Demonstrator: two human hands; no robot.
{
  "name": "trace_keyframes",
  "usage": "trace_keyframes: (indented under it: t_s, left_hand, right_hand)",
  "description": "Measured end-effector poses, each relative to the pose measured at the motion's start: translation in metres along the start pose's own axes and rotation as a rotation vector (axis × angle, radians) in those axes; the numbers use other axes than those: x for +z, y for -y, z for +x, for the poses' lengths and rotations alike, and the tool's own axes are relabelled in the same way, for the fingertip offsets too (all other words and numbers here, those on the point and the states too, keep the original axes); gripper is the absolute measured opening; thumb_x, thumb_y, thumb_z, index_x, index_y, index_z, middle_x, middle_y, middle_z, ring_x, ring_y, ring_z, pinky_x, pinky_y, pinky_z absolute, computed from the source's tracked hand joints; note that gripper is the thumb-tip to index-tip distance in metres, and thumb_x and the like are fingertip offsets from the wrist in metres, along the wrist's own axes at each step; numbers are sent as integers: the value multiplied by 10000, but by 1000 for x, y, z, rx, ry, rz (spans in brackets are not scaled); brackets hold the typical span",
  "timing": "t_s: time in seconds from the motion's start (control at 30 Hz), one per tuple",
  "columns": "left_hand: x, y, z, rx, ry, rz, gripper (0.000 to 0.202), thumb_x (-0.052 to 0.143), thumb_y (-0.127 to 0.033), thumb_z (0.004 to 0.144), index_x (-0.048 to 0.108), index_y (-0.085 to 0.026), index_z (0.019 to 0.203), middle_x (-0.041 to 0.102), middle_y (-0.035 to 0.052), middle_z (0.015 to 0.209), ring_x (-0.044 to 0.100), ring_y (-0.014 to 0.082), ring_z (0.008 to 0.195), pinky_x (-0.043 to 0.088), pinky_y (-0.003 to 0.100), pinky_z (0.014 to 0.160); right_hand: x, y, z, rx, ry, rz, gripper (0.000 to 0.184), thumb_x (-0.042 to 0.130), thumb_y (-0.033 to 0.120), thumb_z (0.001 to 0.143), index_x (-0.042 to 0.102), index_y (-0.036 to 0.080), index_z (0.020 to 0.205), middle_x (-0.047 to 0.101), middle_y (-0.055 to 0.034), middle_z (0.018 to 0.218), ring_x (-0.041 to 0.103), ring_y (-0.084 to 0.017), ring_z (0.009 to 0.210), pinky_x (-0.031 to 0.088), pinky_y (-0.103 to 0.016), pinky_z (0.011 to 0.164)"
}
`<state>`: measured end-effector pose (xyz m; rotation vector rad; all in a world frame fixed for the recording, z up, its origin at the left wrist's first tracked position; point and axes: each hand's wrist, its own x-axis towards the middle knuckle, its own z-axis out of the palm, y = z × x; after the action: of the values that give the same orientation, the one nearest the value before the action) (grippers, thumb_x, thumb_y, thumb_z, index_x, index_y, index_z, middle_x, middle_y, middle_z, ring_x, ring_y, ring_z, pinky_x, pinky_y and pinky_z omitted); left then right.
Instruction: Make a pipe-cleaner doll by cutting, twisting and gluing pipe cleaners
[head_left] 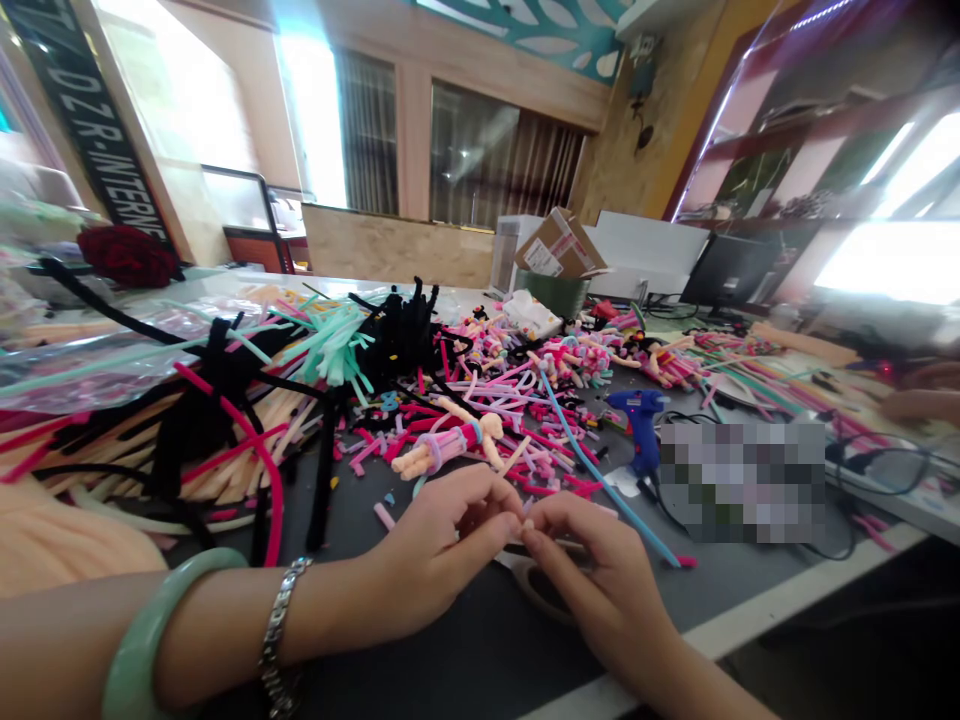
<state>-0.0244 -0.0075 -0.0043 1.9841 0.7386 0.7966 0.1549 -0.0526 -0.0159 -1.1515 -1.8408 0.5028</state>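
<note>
My left hand (450,550) and my right hand (600,570) meet above the near part of the dark table, fingertips almost touching. Both are closed in a pinch. A tiny pale bit (527,526) shows at the fingertips; its kind is too small to make out. Beneath my right hand lies a pair of scissors (534,582), partly hidden. Just beyond my left hand rests a small doll made of pipe cleaners (450,446), with peach limbs and a pink and lilac body. Cut pink and lilac pipe cleaner pieces (517,400) are strewn behind it.
A blue glue gun (637,425) stands right of the pile, its cord trailing nearby. Bundles of black (405,330) and mint pipe cleaners (330,340) lie left and behind. A long blue pipe cleaner (607,475) slants toward the table edge. Another person's hand (922,400) is at far right.
</note>
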Motion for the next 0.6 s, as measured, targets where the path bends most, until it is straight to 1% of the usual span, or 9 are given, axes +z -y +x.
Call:
trace_keyframes:
  t_s: [0.17, 0.27, 0.43, 0.6]
  left_hand:
    - [0, -2, 3, -36, -39, 29, 154, 540, -304, 846, 579, -155, 849, 481, -26, 707, 419, 93, 606, 349, 203, 537]
    - [1, -3, 3, -35, -43, 47, 174, 548, -315, 843, 587, -149, 814, 462, -36, 661, 395, 85, 577, 334, 198, 521]
    - [0, -4, 3, -40, -19, 66, 177, 543, -303, 843, 584, -141, 783, 451, -45, 624, 391, 81, 565, 312, 197, 510]
    - [-1, -4, 4, -42, 18, 75, 146, 559, -265, 823, 586, -136, 758, 444, -51, 599, 388, 77, 549, 298, 195, 496]
  right_hand:
    - [1, -2, -1, 24, -23, 19, 142, 516, 255, 884, 590, 191, 781, 610, 11, 719, 558, -115, 658, 422, -214, 614]
    - [2, -2, -1, 17, -33, 5, 140, 514, 245, 884, 590, 190, 781, 611, 10, 724, 563, -117, 669, 421, -217, 624]
    - [4, -1, -1, -67, -61, -55, 95, 535, 209, 864, 588, 188, 788, 602, 14, 731, 546, -108, 661, 406, -213, 633]
    - [4, -2, -2, -122, -85, -71, 39, 557, 185, 851, 583, 190, 822, 605, 14, 755, 546, -106, 682, 402, -208, 647]
